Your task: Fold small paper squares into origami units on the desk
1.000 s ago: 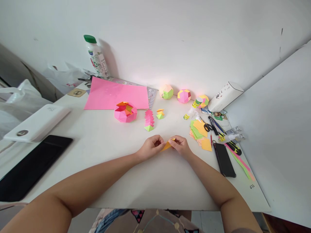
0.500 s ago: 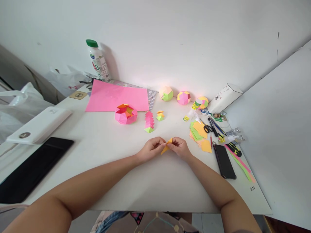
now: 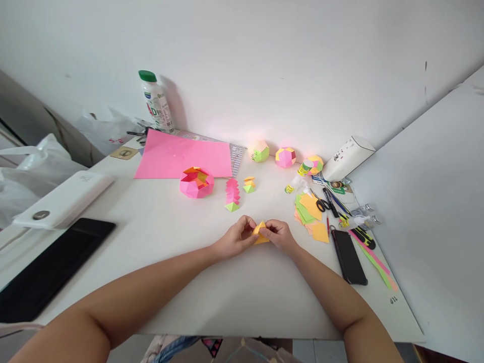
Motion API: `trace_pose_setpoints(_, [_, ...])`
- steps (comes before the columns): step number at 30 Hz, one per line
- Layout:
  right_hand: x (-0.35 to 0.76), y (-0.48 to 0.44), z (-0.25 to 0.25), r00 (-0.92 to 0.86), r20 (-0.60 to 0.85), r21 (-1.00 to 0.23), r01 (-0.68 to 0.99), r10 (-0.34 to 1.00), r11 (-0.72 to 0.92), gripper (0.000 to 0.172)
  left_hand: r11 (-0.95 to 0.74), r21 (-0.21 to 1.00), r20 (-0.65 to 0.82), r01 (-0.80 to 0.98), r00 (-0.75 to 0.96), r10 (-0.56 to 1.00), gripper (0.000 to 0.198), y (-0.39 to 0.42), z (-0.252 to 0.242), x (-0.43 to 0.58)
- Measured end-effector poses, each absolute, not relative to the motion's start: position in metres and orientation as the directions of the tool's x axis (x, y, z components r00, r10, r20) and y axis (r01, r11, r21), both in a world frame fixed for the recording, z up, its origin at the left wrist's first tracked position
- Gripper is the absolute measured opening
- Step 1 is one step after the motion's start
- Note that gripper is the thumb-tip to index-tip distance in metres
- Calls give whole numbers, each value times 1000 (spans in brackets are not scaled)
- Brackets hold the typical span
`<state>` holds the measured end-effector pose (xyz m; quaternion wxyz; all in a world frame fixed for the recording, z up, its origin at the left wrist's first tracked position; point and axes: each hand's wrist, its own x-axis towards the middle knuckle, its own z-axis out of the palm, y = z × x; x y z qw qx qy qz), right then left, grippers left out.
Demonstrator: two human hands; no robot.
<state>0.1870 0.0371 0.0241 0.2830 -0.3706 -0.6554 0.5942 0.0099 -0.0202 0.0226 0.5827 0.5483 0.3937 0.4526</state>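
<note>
Between my hands is a folded piece of orange paper point(image 3: 260, 239), its pointed tip facing away from me. My left hand point(image 3: 237, 238) pinches its left side. Thumb and fingers of my right hand point(image 3: 282, 235) close on its right side. Beyond my hands lie a row of folded pink paper units point(image 3: 232, 191) with a green one point(image 3: 232, 206) in front, and a short row of orange and green units point(image 3: 249, 184). A pink faceted paper shell point(image 3: 196, 184), open at the top with orange inside, sits farther left.
Three finished paper balls point(image 3: 285, 157) line the wall. Loose paper squares point(image 3: 308, 212), scissors point(image 3: 322, 203), glue bottles point(image 3: 298, 182) and a black phone point(image 3: 350, 257) lie right. A pink sheet point(image 3: 185, 156), green-capped bottle point(image 3: 157, 103), white power bank point(image 3: 62, 199) and black tablet point(image 3: 56, 269) are left.
The orange paper has turned in my fingers, from a slanted narrow shape to a wider one with its tip pointing away. The camera view has shifted slightly.
</note>
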Motion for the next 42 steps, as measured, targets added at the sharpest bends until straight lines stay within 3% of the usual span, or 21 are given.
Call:
trace_pose_setpoints(5, [189,37,25,-571,-65,-983,176,818,45,33,20,996,7,-92,284,959,21,-20,23,8])
trace_pose_setpoints(14, [188,38,26,-654,-27,-993,107,756,58,22,2,987,40,-160,262,964,22,-18,29,5])
trace_pose_setpoints(25, [189,37,26,-626,-5,-987,128,779,96,22,-47,988,82,-144,250,965,30,-18,30,6])
trace_pose_setpoints(42, [184,31,32,-488,82,-972,154,869,179,22,-11,997,1,72,141,990,30,-17,27,6])
